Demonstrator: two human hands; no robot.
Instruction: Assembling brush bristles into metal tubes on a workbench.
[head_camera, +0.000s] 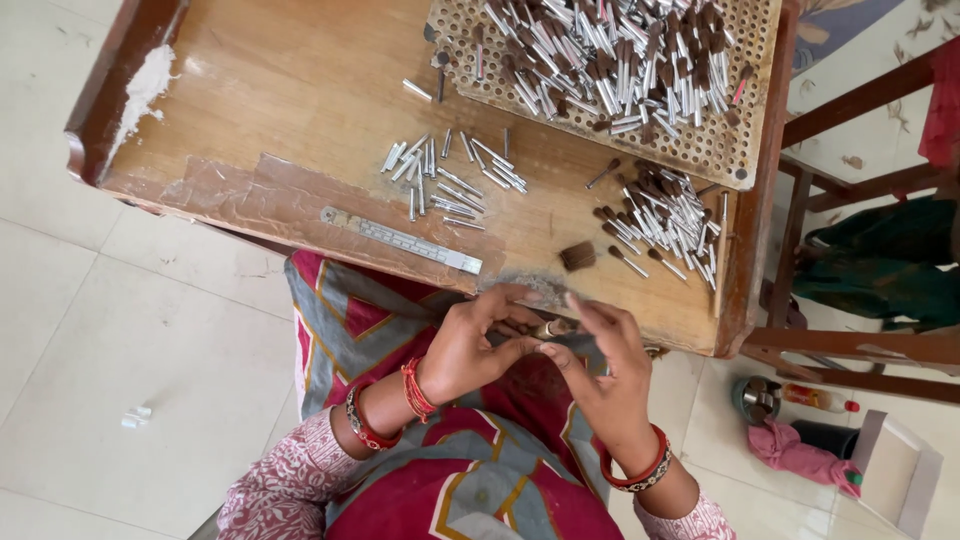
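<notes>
My left hand (478, 343) and my right hand (603, 352) meet over my lap, just below the near edge of the wooden table (300, 90). Between their fingertips they hold a small silver tube with a brown bristle tip (549, 328). On the table lie a loose group of empty silver tubes (450, 172), a pile of finished brush heads with brown tips (660, 218), and a small brown tuft of bristles (577, 256). A metal ruler (402, 240) lies along the near edge.
A perforated tray (725, 150) heaped with several brush heads sits at the table's far right. A wooden chair frame (860, 345) stands to the right. On the tiled floor at lower right are a pink cloth (795, 452), a small bottle (820, 400) and a box (895, 470).
</notes>
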